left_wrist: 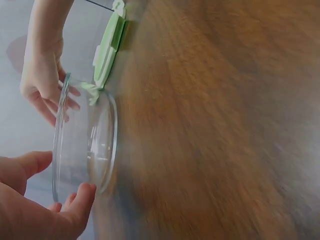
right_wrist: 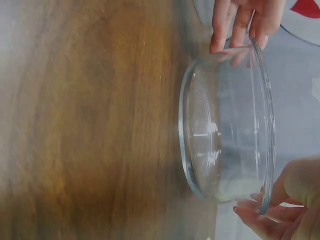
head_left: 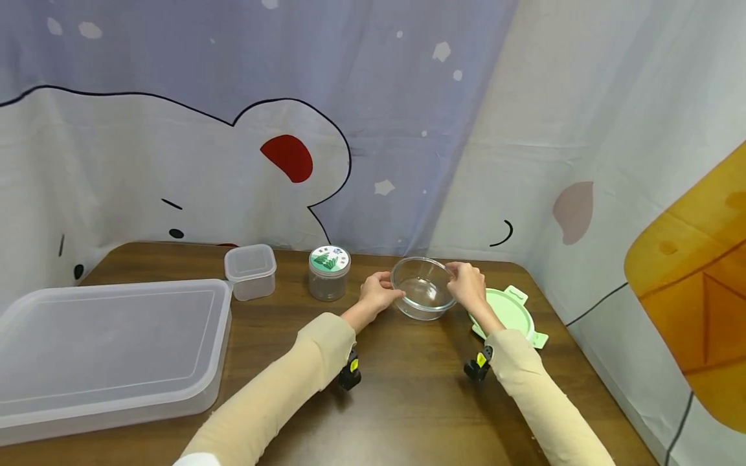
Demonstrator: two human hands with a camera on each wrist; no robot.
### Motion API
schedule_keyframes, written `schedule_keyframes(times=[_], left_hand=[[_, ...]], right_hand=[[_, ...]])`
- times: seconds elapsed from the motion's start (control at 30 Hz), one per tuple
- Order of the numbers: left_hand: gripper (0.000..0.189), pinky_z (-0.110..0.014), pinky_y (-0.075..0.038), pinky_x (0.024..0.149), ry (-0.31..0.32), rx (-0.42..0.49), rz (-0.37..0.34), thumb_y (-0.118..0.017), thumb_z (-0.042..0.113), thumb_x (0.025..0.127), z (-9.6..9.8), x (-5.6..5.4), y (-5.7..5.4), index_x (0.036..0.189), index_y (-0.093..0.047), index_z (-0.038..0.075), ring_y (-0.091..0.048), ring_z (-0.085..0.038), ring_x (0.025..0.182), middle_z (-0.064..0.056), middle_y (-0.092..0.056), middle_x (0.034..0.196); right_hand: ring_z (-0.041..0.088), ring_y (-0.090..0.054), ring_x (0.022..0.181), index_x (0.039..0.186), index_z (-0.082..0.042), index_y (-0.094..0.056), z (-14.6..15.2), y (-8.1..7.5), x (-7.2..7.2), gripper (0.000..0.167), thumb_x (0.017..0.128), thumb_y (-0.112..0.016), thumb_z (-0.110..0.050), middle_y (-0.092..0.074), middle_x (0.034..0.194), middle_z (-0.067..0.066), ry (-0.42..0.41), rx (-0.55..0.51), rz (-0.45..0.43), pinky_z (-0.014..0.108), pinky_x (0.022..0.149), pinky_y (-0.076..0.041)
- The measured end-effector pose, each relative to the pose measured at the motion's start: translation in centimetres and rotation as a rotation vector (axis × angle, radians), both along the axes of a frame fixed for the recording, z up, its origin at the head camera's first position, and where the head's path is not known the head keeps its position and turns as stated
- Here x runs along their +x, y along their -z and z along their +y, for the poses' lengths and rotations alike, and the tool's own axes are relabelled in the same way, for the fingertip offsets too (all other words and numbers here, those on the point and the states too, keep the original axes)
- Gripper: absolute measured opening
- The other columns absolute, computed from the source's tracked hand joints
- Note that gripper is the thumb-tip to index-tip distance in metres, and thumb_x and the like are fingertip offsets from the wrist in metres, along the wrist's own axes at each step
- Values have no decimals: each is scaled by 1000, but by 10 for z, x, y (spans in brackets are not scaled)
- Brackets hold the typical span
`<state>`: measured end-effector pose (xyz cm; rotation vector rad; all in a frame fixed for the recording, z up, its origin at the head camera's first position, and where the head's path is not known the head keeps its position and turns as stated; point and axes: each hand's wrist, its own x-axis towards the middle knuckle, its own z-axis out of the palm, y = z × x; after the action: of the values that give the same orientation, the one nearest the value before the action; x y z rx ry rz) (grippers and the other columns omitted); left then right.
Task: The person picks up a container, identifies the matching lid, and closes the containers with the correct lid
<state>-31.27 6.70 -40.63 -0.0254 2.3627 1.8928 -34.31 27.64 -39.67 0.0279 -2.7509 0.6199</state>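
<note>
A round clear glass bowl (head_left: pixel 424 313) is upright between my two hands, near the back of the table. My left hand (head_left: pixel 375 292) holds its left side, the thumb by the rim and the fingers lower on the wall. On the opposite side, my right hand (head_left: pixel 468 285) grips the rim, with fingertips behind the glass in the right wrist view. Nothing shows inside the bowl (right_wrist: pixel 227 130). Whether its base touches the wood is hard to tell. A light green lid (head_left: pixel 508 309) with side flaps lies just right of the bowl, partly behind my right forearm.
Left of the bowl stands a clear jar (head_left: pixel 328 285) with a green-and-white printed top. Farther left is a small translucent lidded box (head_left: pixel 252 275). A large translucent lidded container (head_left: pixel 116 349) covers the table's left side. A printed curtain (head_left: pixel 384 129) hangs behind the wooden table (head_left: pixel 396 401).
</note>
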Motion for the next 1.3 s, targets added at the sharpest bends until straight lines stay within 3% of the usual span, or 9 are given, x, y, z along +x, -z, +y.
schedule_keyframes(times=[0.17, 0.3, 0.47, 0.73, 0.9, 1.03, 1.3], left_hand=[[59, -31, -56, 80, 7, -36, -28, -77, 6, 77, -16, 12, 0, 130, -52, -2, -66, -28, 94, -19, -65, 112], [55, -23, -57, 68, 23, -21, -24, -75, 2, 76, -31, 26, 1, 126, -53, -5, -68, -21, 80, -21, -67, 109], [55, -25, -58, 69, 62, -45, -11, -74, 3, 77, -50, 44, 1, 127, -52, -7, -68, -20, 79, -22, -67, 108], [53, -27, -59, 70, 84, -3, -68, -71, 0, 80, -75, 71, 0, 127, -48, -10, -67, -18, 75, -26, -61, 112], [47, -31, -60, 68, 77, -44, -80, -68, 2, 85, -88, 85, -2, 126, -48, -9, -68, -21, 76, -26, -59, 114], [41, -31, -60, 66, 78, -69, -91, -66, 3, 86, -96, 95, -1, 122, -48, -8, -66, -21, 76, -26, -58, 114], [49, -32, -60, 60, 88, 23, -108, -61, -6, 85, -111, 106, -2, 130, -42, -9, -68, -30, 77, -32, -51, 124]], right_hand=[[31, -63, 74, 111, -2, -70, -12, 0, 8, 39, 76, -53, 5, -73, 100, 17, -64, 12, -15, 47, 63, -51], [19, -48, 58, 110, 0, -70, -22, 0, 18, 41, 74, -52, 8, -73, 97, 17, -127, 11, -18, 30, 50, -39], [14, -44, 54, 107, -1, -72, -35, -1, 30, 42, 72, -52, 9, -74, 93, 15, -182, -3, -7, 25, 48, -31], [8, -45, 51, 103, -6, -74, -56, -2, 51, 39, 71, -56, 7, -75, 89, 11, -247, -39, -30, 23, 45, -32], [7, -60, 59, 102, -8, -75, -70, -3, 62, 33, 75, -60, 5, -76, 90, 8, -300, -76, -83, 23, 50, -39], [9, -63, 61, 102, -9, -75, -79, -4, 70, 32, 77, -62, 4, -75, 85, 6, -328, -119, -151, 24, 51, -41], [12, -67, 70, 111, -8, -71, -89, -6, 79, 27, 86, -62, -4, -75, 95, 8, -436, -166, -232, 23, 55, -50]])
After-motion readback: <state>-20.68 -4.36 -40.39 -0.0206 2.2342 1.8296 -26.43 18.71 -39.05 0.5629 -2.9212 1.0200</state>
